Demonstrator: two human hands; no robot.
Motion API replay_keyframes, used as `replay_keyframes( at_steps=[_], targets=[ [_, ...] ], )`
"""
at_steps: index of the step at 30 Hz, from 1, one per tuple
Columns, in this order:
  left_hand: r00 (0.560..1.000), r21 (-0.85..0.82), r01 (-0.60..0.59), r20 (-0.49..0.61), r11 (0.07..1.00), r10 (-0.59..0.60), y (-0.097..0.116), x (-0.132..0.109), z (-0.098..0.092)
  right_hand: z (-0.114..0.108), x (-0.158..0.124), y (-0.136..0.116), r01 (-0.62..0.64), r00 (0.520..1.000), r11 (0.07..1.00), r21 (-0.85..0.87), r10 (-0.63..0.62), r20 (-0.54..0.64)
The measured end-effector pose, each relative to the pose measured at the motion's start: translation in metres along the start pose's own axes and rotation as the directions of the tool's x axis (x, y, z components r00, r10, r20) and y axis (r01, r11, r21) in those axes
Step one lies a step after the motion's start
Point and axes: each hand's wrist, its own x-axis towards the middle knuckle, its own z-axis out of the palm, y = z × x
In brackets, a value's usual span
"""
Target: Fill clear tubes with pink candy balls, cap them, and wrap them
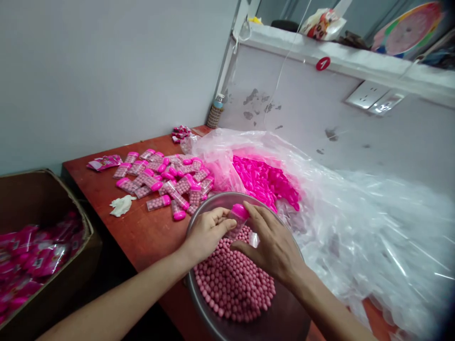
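Observation:
Over a metal bowl (284, 317) of small pink candy balls (232, 286), both my hands hold one clear candy tube with a bright pink cap (239, 211). My left hand (206, 232) grips the tube from the left, fingers curled round it. My right hand (272, 246) covers it from the right, fingers on the cap end. A heap of filled, capped tubes (167, 177) lies on the red-brown table (142, 232) beyond the bowl.
A clear plastic bag (355, 213) spreads to the right, holding loose pink caps (266, 180). A cardboard box (71, 208) of pink packets stands at the left. A white crumpled glove (122, 205) lies on the table. A bottle (215, 112) stands in the back corner.

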Motion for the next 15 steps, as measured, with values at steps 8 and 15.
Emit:
replay_keyframes(
  at_steps=[8,15],
  targets=[
    [0.998,-0.227,0.057,-0.005,0.972,-0.059,0.000,0.000,0.002,0.018,0.003,-0.009,0.027,0.982,0.998,-0.048,-0.035,-0.184],
    [0.996,-0.268,0.054,-0.049,0.962,-0.069,-0.002,-0.003,0.002,0.023,0.006,-0.007,0.054,0.984,0.998,-0.011,-0.055,-0.168]
  ],
)
